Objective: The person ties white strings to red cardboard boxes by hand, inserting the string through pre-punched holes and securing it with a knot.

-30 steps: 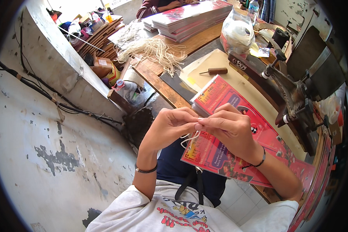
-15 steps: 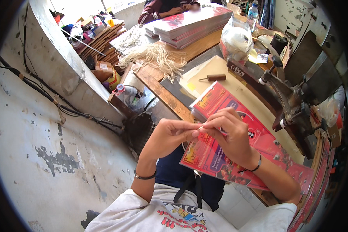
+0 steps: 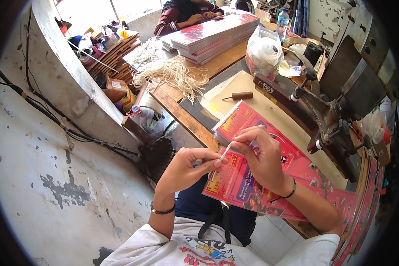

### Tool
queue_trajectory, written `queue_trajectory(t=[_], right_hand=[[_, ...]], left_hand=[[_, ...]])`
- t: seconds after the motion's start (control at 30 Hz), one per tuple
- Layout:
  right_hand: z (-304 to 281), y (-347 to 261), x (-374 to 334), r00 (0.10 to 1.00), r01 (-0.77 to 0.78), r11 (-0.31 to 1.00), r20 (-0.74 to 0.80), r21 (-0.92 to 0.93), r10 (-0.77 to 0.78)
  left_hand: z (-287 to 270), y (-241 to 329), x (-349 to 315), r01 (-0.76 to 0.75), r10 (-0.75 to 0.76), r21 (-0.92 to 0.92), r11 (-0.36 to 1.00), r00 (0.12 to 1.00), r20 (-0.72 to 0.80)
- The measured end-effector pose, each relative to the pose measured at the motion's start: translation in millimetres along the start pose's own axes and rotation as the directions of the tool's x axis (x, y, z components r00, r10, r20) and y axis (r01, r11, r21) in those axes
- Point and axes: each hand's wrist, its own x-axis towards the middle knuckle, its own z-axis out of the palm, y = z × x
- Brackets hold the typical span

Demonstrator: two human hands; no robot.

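Operator: What have the hands got?

Me: On my feed, the left hand [image 3: 186,167] and the right hand [image 3: 266,162] both pinch a white cord [image 3: 226,150], thumbs against fingertips. The right grips slightly farther out and higher, so a short length slants between them.

Operator: Why hold it like that?

Me: I'd judge the two close pinches keep that length steady and under control; a whole fist would hide so thin a strand.

Operator: And where is it?

Me: Just above the left corner of the near red printed sheet [image 3: 252,190]. I can't tell whether it passes through the sheet. That sheet overlaps a far red sheet [image 3: 290,153] and juts past the near edge of the table [image 3: 175,103], probably so its corner is within easy reach. The wooden-handled tool [image 3: 242,95] lies beyond on pale board [image 3: 217,95], perhaps parked there to leave the front free.

Operator: How do they look?

Me: The cord is off-white, thin and soft, like the loose heap [image 3: 175,73] at far left. The sheets are glossy, red with purple panels and yellow lettering, apparently in clear plastic.
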Motion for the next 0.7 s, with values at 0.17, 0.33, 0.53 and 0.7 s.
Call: queue_trajectory(t=[0.17,0.33,0.53,0.7], right_hand=[[-1,1,2,0.992,0.015,0.999,0.121,0.031,-0.019],[0,2,0,0.992,-0.048,0.999,0.122,0.016,0.046],[0,-1,1,0.992,-0.022,1.000,0.126,0.016,0.020],[4,-3,-1,0.949,0.220,0.975,0.230,0.013,-0.217]], left_hand=[[6,-8,3,-0.114,0.114,0.001,0.994,0.991,-0.077],[6,-12,-2,-0.081,0.079,-0.046,0.996,0.996,-0.050],[2,-19,-13,-0.062,0.039,-0.150,0.987,0.988,-0.149],[3,-36,-24,-0.214,0.140,-0.251,0.944,0.949,-0.282]])
